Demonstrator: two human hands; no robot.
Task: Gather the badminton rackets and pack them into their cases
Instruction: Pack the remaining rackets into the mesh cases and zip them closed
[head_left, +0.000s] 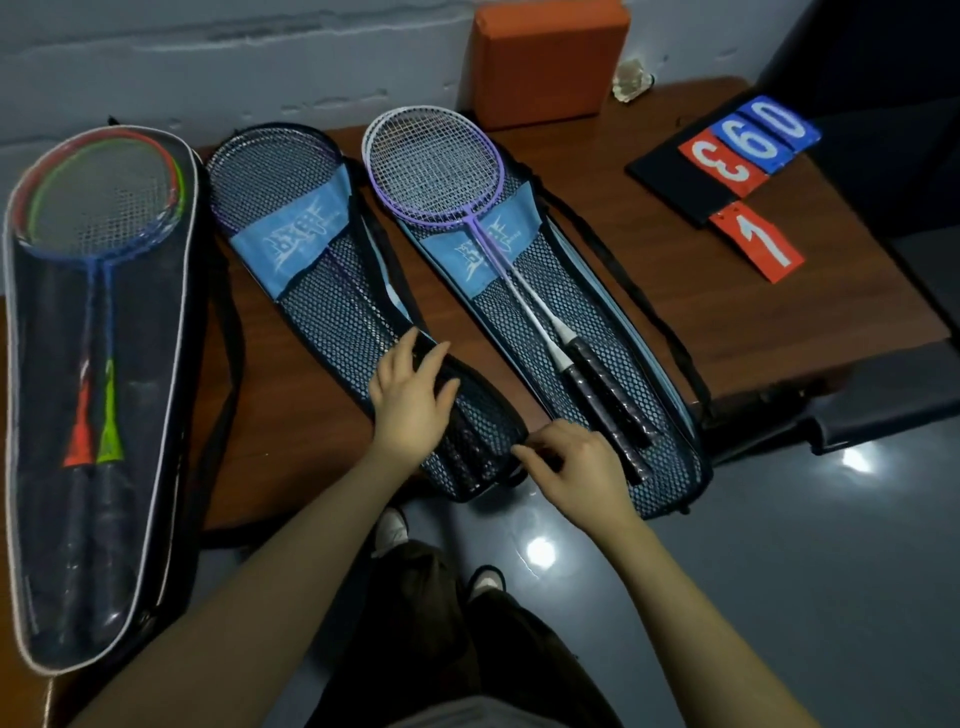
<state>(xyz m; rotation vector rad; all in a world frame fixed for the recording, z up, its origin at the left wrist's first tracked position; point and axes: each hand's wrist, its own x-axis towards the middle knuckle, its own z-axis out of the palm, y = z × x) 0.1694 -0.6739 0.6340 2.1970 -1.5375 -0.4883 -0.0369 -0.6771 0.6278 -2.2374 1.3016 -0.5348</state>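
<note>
Three racket cases lie side by side on a brown table (779, 291). The left clear-fronted case (156, 374) holds a red and a green racket. The middle mesh case (322, 312) with a blue band has rackets inside. My left hand (410, 395) rests flat on its lower part, fingers spread. My right hand (576, 467) pinches the edge of that case at its bottom end, where the zipper seems to be. A purple racket and a white racket (436, 166) lie on top of the right mesh case (613, 395), not inside it.
An orange block (550, 57) stands against the wall at the back. Red and blue number cards (748, 156) on a dark board lie at the right of the table. Case straps trail over the table's front edge. My legs and shoes show below, on a shiny grey floor.
</note>
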